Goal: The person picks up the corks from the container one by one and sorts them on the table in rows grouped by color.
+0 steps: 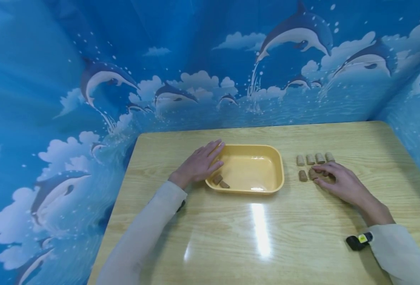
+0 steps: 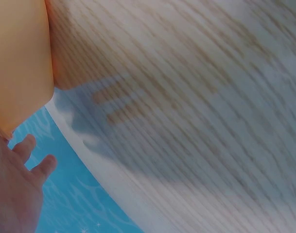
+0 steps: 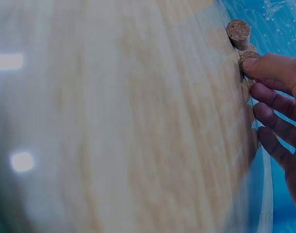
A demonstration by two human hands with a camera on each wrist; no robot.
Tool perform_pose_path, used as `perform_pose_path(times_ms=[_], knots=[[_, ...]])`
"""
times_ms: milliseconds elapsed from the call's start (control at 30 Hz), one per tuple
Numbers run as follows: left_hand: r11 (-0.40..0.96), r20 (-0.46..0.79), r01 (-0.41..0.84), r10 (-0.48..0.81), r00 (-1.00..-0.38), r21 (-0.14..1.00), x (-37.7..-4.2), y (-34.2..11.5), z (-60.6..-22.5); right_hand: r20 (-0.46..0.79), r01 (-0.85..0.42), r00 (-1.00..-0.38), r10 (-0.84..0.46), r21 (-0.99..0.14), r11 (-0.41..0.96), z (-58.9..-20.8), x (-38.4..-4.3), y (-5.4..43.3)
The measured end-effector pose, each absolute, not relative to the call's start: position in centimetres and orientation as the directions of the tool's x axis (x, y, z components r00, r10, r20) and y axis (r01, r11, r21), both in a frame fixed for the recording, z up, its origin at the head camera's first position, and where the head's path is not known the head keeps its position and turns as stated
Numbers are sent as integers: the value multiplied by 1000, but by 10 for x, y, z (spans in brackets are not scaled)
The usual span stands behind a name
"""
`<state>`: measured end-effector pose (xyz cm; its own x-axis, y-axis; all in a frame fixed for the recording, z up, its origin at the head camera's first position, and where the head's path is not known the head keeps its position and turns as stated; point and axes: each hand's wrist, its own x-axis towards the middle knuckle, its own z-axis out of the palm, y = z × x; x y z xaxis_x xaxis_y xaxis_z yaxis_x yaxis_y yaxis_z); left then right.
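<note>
Thumb and fingertips of my right hand (image 1: 342, 182) pinch a cork stopper (image 1: 313, 174) at the table's right side; it stands upright beside another cork (image 1: 302, 175). Behind them runs a row of several corks (image 1: 310, 159). In the right wrist view, the pinched cork (image 3: 248, 58) shows between thumb and index finger, its lower part hidden. My left hand (image 1: 200, 163) rests over the left rim of a yellow tray (image 1: 254, 188), its fingers fairly straight. Two corks (image 1: 224, 184) lie in the tray's near left corner. Only part of the left hand (image 2: 16, 184) appears in the left wrist view.
The wood-grain table (image 1: 224, 233) carries the tray near its far middle, with the corks to its right. A blue dolphin-print curtain (image 1: 203, 95) encloses the table's back and sides. Glare streaks (image 1: 260, 229) cross the tabletop.
</note>
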<state>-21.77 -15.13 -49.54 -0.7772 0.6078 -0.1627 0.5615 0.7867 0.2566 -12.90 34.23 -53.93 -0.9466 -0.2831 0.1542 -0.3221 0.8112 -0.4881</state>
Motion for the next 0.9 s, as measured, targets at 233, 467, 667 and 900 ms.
perform_pose_path(times_ms=[233,467,667,900], knots=[[788,-165,558,605,-779,259,-218,-152,-496,157,-323,-946,-283,-485,812,-539,-129,342],[788,-166,560,606,-778,255,-219,-151,-497,179,-320,-947,-265,-493,809,-534,-128,344],[786,-162,562,608,-777,256,-219,-151,-497,241,-353,-933,-266,-492,796,-524,-130,338],[789,-168,559,606,-778,255,-219,-152,-497,275,-401,-914,-299,-503,766,-505,-134,312]])
